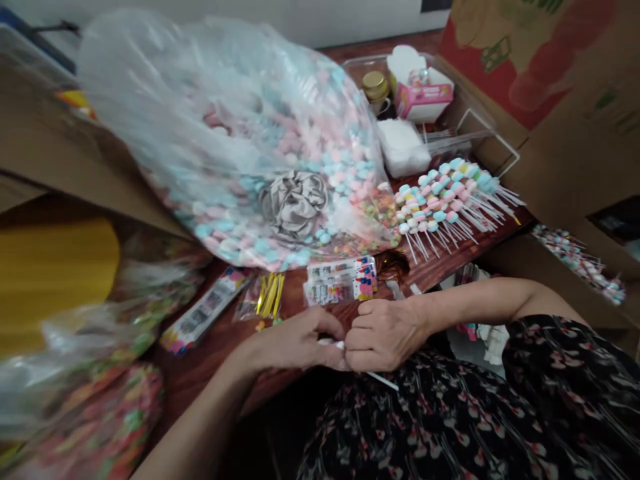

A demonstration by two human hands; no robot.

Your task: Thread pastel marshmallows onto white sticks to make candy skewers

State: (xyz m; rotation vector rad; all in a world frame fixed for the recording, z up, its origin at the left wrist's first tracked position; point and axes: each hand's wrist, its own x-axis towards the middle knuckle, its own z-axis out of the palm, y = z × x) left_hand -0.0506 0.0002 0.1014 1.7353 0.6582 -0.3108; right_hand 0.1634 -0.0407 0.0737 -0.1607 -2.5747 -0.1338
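My left hand (305, 340) and my right hand (383, 333) meet at the table's front edge, both with curled fingers. A marshmallow stick is held between them: its thin white stick (384, 381) pokes out below my right hand, and a small white piece shows at my left fingertips. My fingers hide most of it. Just beyond lie printed clear wrappers (333, 281), a packet of gold twist ties (270, 295) and a long printed strip of wrappers (205, 312). To the right, finished-looking marshmallow skewers (445, 197) lie in a pile with their sticks toward me.
A huge clear bag of pastel marshmallows (240, 140) fills the back, a grey scrunchie (295, 203) on it. Bagged colourful gummies (100, 427) lie left. A clear plastic bin (470, 120) holds a pink box and jar. Cardboard boxes (565, 147) stand right, one containing more skewers (580, 263).
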